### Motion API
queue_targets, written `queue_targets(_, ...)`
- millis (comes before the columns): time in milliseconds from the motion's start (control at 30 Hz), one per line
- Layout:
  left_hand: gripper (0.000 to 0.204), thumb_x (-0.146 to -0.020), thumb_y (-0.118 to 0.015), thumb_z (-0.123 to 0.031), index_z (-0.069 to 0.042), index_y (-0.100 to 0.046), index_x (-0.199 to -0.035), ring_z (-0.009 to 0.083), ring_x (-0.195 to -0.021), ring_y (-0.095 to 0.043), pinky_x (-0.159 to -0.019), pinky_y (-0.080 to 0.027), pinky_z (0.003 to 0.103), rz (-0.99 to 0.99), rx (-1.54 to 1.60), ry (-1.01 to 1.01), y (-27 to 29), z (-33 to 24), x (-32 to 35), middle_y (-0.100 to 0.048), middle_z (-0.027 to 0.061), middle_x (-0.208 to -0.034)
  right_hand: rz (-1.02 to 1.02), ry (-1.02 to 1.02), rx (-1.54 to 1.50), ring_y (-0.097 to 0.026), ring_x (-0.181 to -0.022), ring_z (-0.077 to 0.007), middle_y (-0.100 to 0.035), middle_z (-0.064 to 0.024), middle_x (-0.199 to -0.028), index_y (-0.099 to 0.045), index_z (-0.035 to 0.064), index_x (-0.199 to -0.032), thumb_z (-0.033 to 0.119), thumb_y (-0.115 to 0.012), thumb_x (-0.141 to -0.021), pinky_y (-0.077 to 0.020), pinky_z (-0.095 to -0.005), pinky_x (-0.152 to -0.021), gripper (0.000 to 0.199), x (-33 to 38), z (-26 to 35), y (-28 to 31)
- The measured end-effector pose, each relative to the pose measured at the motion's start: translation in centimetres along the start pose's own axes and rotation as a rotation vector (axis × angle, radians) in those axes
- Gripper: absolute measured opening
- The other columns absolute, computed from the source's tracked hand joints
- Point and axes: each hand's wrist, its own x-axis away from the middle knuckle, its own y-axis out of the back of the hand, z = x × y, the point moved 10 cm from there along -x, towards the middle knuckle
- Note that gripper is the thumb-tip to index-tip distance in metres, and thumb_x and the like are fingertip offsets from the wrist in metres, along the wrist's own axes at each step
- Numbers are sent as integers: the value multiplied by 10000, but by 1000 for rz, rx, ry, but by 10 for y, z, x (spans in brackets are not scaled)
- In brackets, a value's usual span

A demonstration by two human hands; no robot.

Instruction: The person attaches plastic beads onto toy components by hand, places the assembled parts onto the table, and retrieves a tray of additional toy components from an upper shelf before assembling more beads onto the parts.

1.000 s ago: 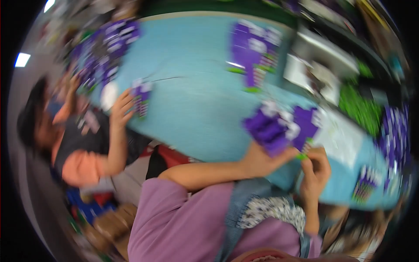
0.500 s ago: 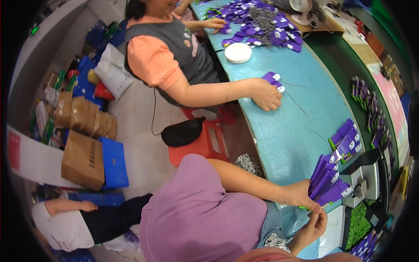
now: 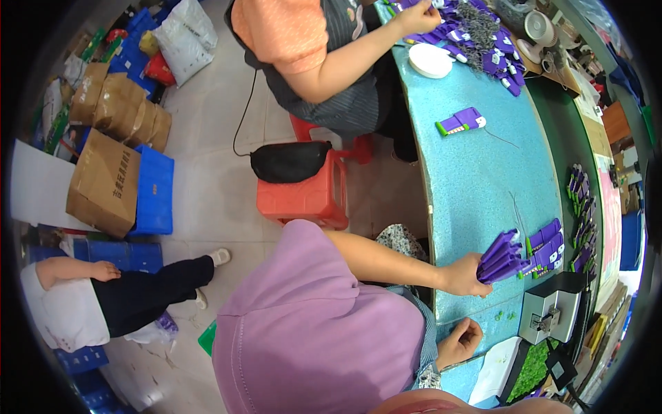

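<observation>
head view: a speckled blue table (image 3: 496,165) curved down the right half of the scene, with a dark green strip (image 3: 571,134) beyond its far edge. the floor (image 3: 200,159) was pale tile, and on it stood a red stool (image 3: 303,200) with a black pouch (image 3: 289,162) on top. brown cartons, a blue crate (image 3: 155,190) and a white sack (image 3: 185,41) crowded the left side, where a person in a white top (image 3: 69,303) was also visible. a co-worker in orange sleeves (image 3: 289,34) sat at the table's upper end, by a white round dish (image 3: 431,61) and a heap of purple pieces (image 3: 507,65).

dark printing ran along one side of the big brown carton (image 3: 107,181), and the white sack bore smaller dark marks, too small to make out.

the left hand (image 3: 465,276) was closed around a bundle of purple strips (image 3: 501,259), over the table and near a row of purple and green pieces (image 3: 546,247); whether the two touched, i could not tell. the right hand (image 3: 460,343) was near the table's edge, fingers curled toward the thumb; whether they pinched anything small could not be told. near it were a white sheet (image 3: 495,369), a grey metal device (image 3: 552,314) and a mass of small green parts (image 3: 529,369).
</observation>
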Motion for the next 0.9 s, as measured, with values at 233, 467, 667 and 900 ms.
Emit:
queue_targets(233, 231, -695, -678, -77, 2, -494, -811, 102, -607, -431, -578, -407, 300, -24, -142, -172, 2, -10, -1, -471, 43, -633, 16, 45, 56, -476, -709, -103, -557, -31, -803, -572, -13, -902, 143, -598, -937, -409, -236, -632, 162, -5, 4, -2)
queue_targets(467, 226, -696, -679, -74, -6, -482, -784, 115, -593, -435, -579, -409, 314, 6, -68, -108, -1, -2, -4, -474, 43, -624, -21, 55, 73, -484, -710, -99, -560, -28, -800, -577, -13, -893, 146, -598, -937, -410, -234, -630, 166, -5, 3, 3)
queue_targets(667, 226, -700, -679, -75, -10, -474, -772, 114, -596, -432, -579, -402, 316, 20, -49, -121, -3, -3, -4, -466, 33, -627, -56, 29, 95, -471, -731, -80, -556, -11, -819, -575, 5, -908, 162, -604, -937, -396, -222, -650, 162, -4, 5, 6)
queue_targets(900, 235, -711, -693, -97, -10, -486, -783, 110, -608, -445, -585, -405, 310, 6, -145, -117, 2, 3, -2, -477, 35, -634, -53, 3, 34, -472, -728, -78, -555, -9, -816, -581, 10, -916, 153, -601, -938, -394, -220, -643, 146, -2, 0, 7)
